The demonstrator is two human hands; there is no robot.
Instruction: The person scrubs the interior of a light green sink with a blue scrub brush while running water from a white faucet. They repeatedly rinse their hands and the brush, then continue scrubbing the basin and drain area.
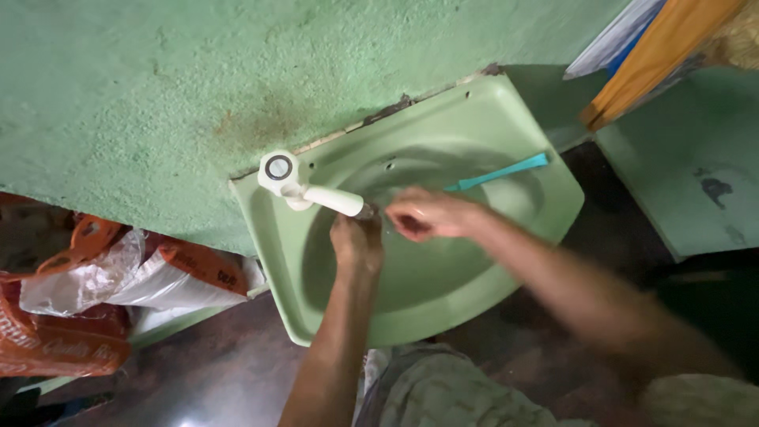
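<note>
Both hands meet under the white tap's [316, 192] spout over the green basin [506, 126], the left hand [356, 241] loosely curled and empty, the right hand [427, 213] cupped, seemingly mid-wash, a teal toothbrush [498, 172] nearby.

Both forearms are bare, with no sleeves, watch or rings showing on the left hand [356, 241] or right hand [423, 215]. Pale, creased patterned cloth [443, 391] covers the near lap.

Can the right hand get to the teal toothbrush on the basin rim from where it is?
Probably yes. The right hand is over the green basin by the white tap's spout, and the teal toothbrush lies uncovered on the rim just beyond it, with nothing between them.
</note>
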